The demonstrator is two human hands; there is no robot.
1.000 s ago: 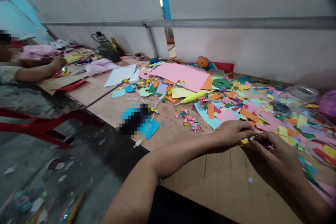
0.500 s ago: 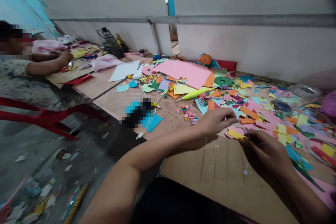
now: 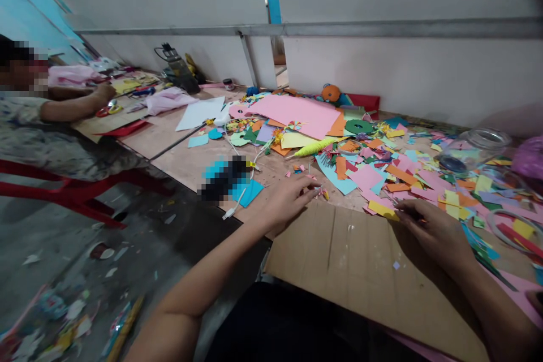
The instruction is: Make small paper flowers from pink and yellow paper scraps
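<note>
My left hand [image 3: 291, 199] reaches over small paper scraps [image 3: 324, 193] at the cardboard's far edge. Its fingertips draw together there, and what lies between them is too small to make out. My right hand [image 3: 430, 229] is closed in a pinch above the cardboard sheet [image 3: 339, 254], beside a yellow paper strip [image 3: 383, 210]. A thin, light tip shows at its fingers, but I cannot tell what it belongs to. Loose pink paper pieces [image 3: 368, 177] and an orange strip [image 3: 401, 175] lie just beyond both hands.
Cut paper covers the table beneath a large pink sheet [image 3: 297, 113]. A clear jar [image 3: 479, 147] and tape ring [image 3: 515, 232] are at right. A white cable [image 3: 229, 213] lies left, a bottle [image 3: 180, 70] farther back. Another person's arm [image 3: 72, 106] rests at far left.
My left hand has moved left and slightly down, from above the coloured paper pile to the small scraps. My right hand stays beside the yellow strip.
</note>
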